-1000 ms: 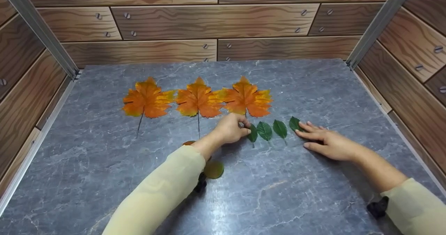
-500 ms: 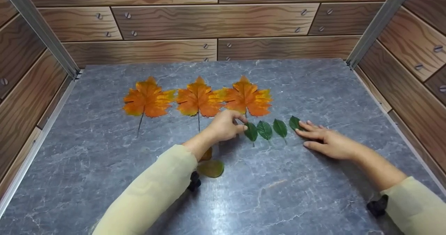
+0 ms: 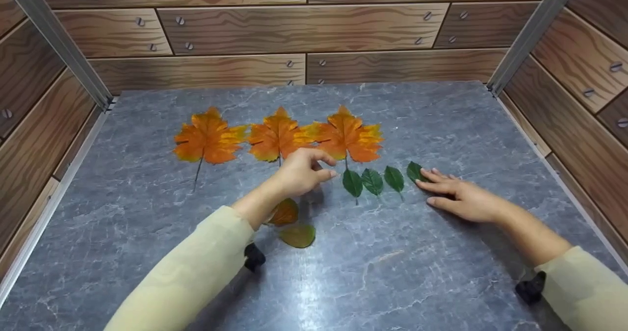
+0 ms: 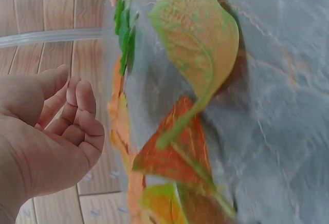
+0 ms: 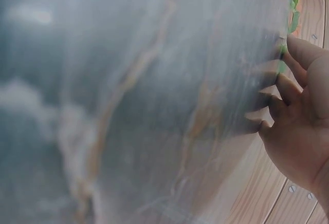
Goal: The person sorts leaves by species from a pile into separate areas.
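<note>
Several small dark green leaves (image 3: 373, 182) lie in a row on the tabletop. My left hand (image 3: 299, 173) hovers just left of the leftmost green leaf (image 3: 352, 183), thumb and fingers loosely bent with nothing between them. With fairly straight fingers, my right hand (image 3: 463, 199) touches the rightmost green leaf (image 3: 415, 171), covering its lower right part. Behind the row spread three orange-yellow maple leaves (image 3: 208, 137) side by side. Below the left wrist are a brownish-orange leaf (image 3: 285, 212) and an olive leaf (image 4: 198, 39); a yellow-green leaf (image 4: 163, 203) shows beside them in the left wrist view.
The grey marbled tabletop (image 3: 392, 282) reaches back to a wood-patterned wall (image 3: 304, 29). Similar panels and grey metal posts (image 3: 535, 32) stand at both sides. A black wrist device (image 3: 254, 257) hangs under the left sleeve.
My left hand has let go of the leftmost green leaf and drawn back to the left, uncovering more of the brownish and olive leaves. The right hand stays in place.
</note>
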`<state>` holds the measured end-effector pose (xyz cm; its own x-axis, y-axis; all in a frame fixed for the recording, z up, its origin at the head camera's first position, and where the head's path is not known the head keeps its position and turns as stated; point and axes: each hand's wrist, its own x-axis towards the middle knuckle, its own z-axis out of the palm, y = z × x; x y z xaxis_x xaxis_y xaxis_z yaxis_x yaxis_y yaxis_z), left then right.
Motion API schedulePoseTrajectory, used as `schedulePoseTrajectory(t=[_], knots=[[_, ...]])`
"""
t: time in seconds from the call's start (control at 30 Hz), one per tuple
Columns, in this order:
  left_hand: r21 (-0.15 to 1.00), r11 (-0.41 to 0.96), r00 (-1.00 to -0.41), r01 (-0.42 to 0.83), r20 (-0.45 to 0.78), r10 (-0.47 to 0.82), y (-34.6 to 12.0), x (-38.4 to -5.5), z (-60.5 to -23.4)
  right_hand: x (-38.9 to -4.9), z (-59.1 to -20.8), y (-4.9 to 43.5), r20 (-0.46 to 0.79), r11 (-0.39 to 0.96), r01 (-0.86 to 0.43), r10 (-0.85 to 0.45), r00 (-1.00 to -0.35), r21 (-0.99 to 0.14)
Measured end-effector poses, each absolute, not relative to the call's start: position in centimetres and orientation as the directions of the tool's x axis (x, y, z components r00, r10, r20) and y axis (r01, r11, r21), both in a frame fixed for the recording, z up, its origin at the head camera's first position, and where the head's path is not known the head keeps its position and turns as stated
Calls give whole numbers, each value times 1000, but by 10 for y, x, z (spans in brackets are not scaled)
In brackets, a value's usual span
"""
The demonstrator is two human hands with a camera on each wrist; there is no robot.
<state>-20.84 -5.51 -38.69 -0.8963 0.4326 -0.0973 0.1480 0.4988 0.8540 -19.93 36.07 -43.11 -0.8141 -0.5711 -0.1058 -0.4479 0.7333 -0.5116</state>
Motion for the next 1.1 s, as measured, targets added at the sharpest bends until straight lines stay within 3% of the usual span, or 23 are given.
schedulePoseTrajectory(t=[0.63, 1.1], knots=[[867, 477, -945, 142, -26, 327, -129, -186, -384, -202, -434, 362, -120, 742, -432, -560, -820, -513], [852, 521, -967, 58, -82, 241, -180, -173, -414, -201, -434, 361, -85, 713, -458, -583, -808, -531]])
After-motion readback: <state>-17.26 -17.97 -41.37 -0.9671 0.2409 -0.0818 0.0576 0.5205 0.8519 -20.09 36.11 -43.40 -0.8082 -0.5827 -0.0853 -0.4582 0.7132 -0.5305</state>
